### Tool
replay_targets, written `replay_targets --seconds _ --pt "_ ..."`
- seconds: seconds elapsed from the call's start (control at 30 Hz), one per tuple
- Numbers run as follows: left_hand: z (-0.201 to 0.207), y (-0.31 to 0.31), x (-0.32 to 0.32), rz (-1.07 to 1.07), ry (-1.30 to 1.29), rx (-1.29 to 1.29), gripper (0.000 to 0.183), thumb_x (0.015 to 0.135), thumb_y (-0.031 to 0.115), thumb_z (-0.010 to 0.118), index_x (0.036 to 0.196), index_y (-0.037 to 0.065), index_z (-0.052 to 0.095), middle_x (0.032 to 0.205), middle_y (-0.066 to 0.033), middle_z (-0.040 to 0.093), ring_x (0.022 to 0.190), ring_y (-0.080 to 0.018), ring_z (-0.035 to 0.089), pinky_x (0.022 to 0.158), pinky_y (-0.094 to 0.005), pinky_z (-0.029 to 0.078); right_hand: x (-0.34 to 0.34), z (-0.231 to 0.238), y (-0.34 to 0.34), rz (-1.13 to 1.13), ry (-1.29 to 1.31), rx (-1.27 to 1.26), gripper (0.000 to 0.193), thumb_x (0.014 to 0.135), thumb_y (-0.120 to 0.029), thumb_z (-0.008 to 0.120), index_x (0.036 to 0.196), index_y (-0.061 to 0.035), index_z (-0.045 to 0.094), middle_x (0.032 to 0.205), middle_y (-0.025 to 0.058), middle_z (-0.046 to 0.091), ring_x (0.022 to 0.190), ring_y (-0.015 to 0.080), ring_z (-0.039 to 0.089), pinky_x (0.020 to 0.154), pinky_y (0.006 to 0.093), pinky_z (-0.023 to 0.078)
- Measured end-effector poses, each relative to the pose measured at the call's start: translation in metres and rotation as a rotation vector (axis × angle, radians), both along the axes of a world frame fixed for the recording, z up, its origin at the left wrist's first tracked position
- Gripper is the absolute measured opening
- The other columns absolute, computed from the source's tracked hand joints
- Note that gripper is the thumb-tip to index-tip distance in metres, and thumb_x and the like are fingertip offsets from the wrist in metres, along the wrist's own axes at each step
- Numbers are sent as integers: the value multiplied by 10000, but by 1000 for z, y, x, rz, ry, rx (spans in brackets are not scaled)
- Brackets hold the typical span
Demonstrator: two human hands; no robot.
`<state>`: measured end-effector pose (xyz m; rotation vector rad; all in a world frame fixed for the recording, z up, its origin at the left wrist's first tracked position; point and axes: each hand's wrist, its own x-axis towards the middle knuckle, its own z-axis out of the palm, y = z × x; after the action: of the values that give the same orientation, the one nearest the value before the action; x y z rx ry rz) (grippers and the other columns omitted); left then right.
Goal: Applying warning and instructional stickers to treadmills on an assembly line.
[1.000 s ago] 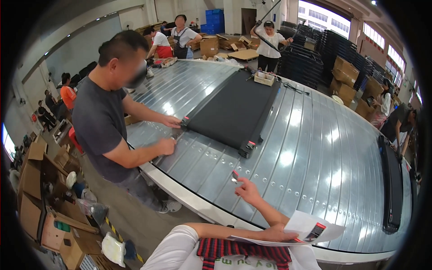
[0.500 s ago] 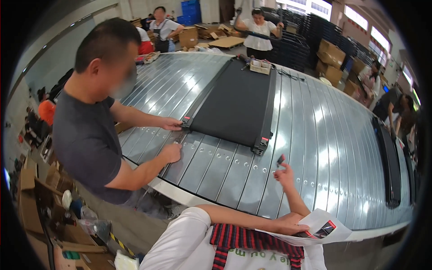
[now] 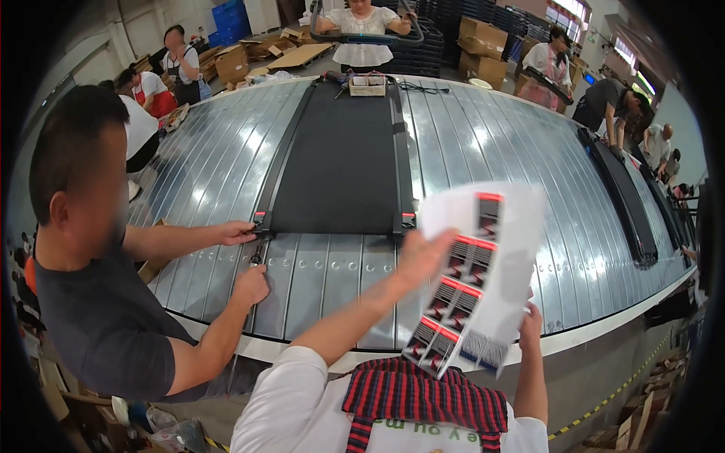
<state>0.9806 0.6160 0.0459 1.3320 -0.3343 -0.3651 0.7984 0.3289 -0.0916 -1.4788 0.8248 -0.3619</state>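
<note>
A white sheet of stickers [image 3: 513, 257], printed in red and black, is held up in front of me. My left hand [image 3: 424, 260], slightly blurred, grips its left side with the thumb over the front. My right hand [image 3: 531, 326] is closed at the sheet's right edge, its fingers partly hidden behind the paper. Beyond the sheet, a black belt deck with side rails [image 3: 336, 162], like a treadmill base, lies on the metal-slat table [image 3: 302, 302]. Red labels mark its near corners. At the near left corner, a co-worker's hand [image 3: 240, 232] touches the rail and the other holds a small tool [image 3: 257, 258].
The co-worker [image 3: 91, 249] leans in at my left. A small parts box [image 3: 368, 84] and a black cable [image 3: 423, 87] lie at the deck's far end. Another black deck [image 3: 615, 196] rests at the right. Opposite, a person holds up a black frame [image 3: 366, 41].
The sheet has risen from my lap to upright before me. My left hand moved up with it; my right hand drew back from the table to its edge. My view has turned right.
</note>
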Motion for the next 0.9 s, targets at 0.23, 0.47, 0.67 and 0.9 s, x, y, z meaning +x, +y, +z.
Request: replay_targets --seconds 0.23,0.47,0.67,0.9 --pt "-41 115 18 401 -84 -31 293 790 203 596 989 -12 588 913 -47 612 821 -98 554 718 -251 443 18 -66 32 44 -26 -62 229 788 -57 528 1004 -2 477 639 76 561 508 105 519 443 212 409" --pt "-39 135 -60 217 -328 552 183 798 177 581 939 65 613 800 -119 620 710 -162 608 616 -278 471 59 -48 50 293 -60 122 95 781 -111 580 798 -27 540 563 41 531 448 86 468 406 196 353" --pt "-44 115 -94 84 -730 691 200 720 88 583 915 128 606 813 -70 613 723 -263 593 610 -322 470 76 -55 72 420 1 287 91 758 -107 605 718 -51 545 508 6 486 395 81 427 361 201 312" --pt "-45 114 -91 29 -843 708 197 698 49 524 862 150 563 723 -59 576 677 -261 567 540 -362 433 79 -60 76 473 50 395 107 761 -115 591 687 -63 534 502 0 469 390 89 422 360 205 332"
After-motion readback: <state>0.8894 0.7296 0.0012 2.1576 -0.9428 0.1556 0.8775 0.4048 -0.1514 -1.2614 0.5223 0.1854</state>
